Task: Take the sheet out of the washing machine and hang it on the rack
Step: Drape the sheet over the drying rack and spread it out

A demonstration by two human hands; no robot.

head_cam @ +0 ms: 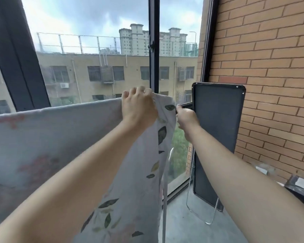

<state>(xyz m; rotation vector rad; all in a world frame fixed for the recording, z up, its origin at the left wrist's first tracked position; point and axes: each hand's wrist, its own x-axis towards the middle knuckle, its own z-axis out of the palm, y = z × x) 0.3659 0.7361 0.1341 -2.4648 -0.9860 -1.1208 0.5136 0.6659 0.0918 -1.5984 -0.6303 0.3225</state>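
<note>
Sheet (51, 141) is hanging across the left half of the frame, its top edge running from the left border up toward the centre, where it is folding over a rail that the cloth itself is hiding; a leaf-printed length is dropping from the centre down to the bottom edge of the frame. The left grip (139, 106) is sitting at the very top of that fold in mid-frame, fingers curled over and bunching the cloth; the right grip (186, 118) is just to its right, closing round the bare end of the rack bar (187, 104), which is poking out past the sheet's edge.

Judging by this, the sheet is already out of the machine and most of it is lying over the rack; the step in hand looks like dressing the last corner. To do it well, the right grip should be steadying the bar while the left is sliding the gathered cloth along toward the bare end, spreading the folds flat rather than leaving them bunched, since bunched cloth dries slowly; the two hanging sides should be ending up roughly level, or the weight of the wet cloth is likely to be dragging it off one side.

Just beyond the bar a dark panel (218, 137) is leaning upright against the brick wall (270, 67) at right of frame; the window (95, 50) is filling the upper left and centre, with buildings showing outside.
</note>
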